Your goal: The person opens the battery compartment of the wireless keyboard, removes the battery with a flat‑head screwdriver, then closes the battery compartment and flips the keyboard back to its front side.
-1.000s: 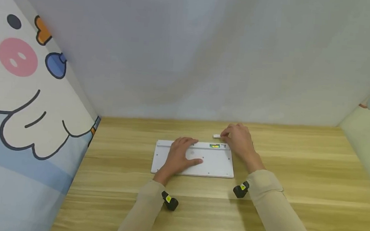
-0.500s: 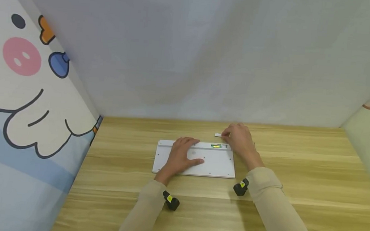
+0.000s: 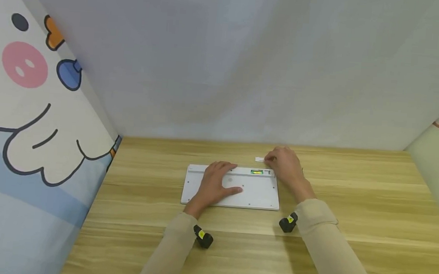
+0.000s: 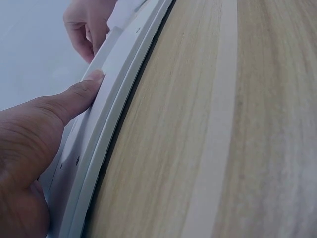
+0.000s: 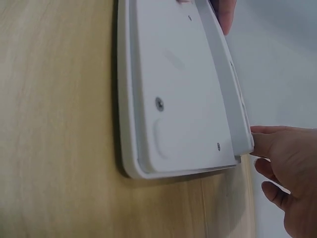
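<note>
Keyboard: underside up on counter, beneath left hand, fingers spread. Cover: pinched in fingers of right hand. Battery: in slot, nearside of those fingers. Step, presumably: cover handling; next likely calls for aligning it over the slot.

Left forearm, right forearm angle forward and inward. Left hand palm down, thumb stretched wide of fingers. Right hand farther forward, fingers bent, thumb and fingertips pinching.

Battery in keyboard on table, held piece behind.
</note>
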Demonstrator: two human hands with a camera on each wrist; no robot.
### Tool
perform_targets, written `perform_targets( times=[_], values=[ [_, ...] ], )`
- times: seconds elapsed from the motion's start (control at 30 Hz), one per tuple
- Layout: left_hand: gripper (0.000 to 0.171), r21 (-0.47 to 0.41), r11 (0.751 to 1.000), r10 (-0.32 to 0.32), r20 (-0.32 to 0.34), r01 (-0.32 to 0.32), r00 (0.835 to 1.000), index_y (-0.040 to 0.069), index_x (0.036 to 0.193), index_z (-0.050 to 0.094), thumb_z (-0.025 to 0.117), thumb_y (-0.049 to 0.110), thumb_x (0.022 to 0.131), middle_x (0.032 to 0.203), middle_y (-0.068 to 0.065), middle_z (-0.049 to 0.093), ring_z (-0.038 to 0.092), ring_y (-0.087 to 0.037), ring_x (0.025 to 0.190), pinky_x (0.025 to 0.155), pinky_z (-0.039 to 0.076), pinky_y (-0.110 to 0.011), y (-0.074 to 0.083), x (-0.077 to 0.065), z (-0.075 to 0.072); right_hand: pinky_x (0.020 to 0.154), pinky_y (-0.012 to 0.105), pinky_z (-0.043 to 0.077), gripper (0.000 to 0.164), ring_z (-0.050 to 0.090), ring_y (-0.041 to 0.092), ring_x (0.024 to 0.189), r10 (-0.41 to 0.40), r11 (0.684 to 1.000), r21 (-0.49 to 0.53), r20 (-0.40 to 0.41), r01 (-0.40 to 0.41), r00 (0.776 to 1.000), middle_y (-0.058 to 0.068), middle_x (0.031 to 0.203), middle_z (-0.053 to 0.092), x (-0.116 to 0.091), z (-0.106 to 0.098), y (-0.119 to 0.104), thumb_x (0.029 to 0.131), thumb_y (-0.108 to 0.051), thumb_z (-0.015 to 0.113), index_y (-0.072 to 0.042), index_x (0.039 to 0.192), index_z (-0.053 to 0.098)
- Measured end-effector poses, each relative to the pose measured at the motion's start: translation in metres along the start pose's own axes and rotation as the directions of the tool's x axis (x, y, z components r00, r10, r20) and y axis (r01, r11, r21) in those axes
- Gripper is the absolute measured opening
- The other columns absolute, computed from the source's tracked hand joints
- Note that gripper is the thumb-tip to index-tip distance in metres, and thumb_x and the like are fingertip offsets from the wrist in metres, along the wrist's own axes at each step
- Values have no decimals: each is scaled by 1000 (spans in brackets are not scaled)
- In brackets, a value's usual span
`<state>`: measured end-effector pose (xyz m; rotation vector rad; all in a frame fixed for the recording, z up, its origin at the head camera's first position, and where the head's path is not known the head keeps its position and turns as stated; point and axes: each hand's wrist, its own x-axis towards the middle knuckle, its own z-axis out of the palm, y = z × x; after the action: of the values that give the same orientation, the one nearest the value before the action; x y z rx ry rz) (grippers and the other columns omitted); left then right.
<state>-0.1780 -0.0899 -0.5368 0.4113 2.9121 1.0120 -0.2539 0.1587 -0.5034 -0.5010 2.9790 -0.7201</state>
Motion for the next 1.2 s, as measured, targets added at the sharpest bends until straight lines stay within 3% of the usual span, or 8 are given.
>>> perform_targets(
  times=[0.17, 0.43, 0.8, 1.0, 1.2],
  values=[
    [77, -1, 1000, 1, 1, -1, 1000, 22, 148, 51, 81, 50, 83, 152, -4, 53, 42, -28, 148, 131, 22, -52, 0, 1, 1, 94, 48, 57, 20, 66, 31, 102, 20, 997, 77, 7, -20, 1000, 14, 107, 71, -5, -2, 3, 99, -16, 67, -3, 111, 76],
    [76, -9, 1000, 18, -14, -18, 1000, 21, 147, 53, 82, 47, 82, 150, -6, 55, 44, -29, 146, 131, 23, -52, 1, 0, 0, 95, 48, 57, 26, 67, 33, 103, 16, 993, 117, -35, -12, 999, 17, 109, 69, -14, -4, 9, 101, -20, 63, 0, 113, 73],
    [77, -7, 1000, 10, -13, -10, 1000, 20, 147, 52, 82, 47, 82, 151, -6, 55, 44, -29, 146, 131, 21, -51, 0, -1, 1, 99, 54, 56, 33, 66, 41, 111, 92, 969, 236, -107, -65, 990, 25, 119, 67, -41, -14, 15, 99, -18, 62, 5, 121, 67],
    [76, -4, 1000, 1, -8, -1, 1000, 21, 147, 52, 82, 47, 82, 151, -5, 54, 43, -28, 147, 132, 20, -50, 0, -1, 0, 98, 54, 56, 33, 66, 42, 109, 150, 967, 226, -143, -115, 978, 25, 115, 67, -56, -21, 18, 99, -19, 63, 5, 122, 67],
    [76, -10, 1000, -1, -1, 1, 1000, 21, 148, 52, 82, 47, 82, 152, -6, 54, 42, -29, 147, 132, 20, -51, 3, -1, 0, 91, 55, 56, 31, 66, 42, 101, 156, 978, 167, -212, -122, 965, 27, 107, 68, -73, -24, 23, 97, -17, 66, 8, 115, 69]
  ],
)
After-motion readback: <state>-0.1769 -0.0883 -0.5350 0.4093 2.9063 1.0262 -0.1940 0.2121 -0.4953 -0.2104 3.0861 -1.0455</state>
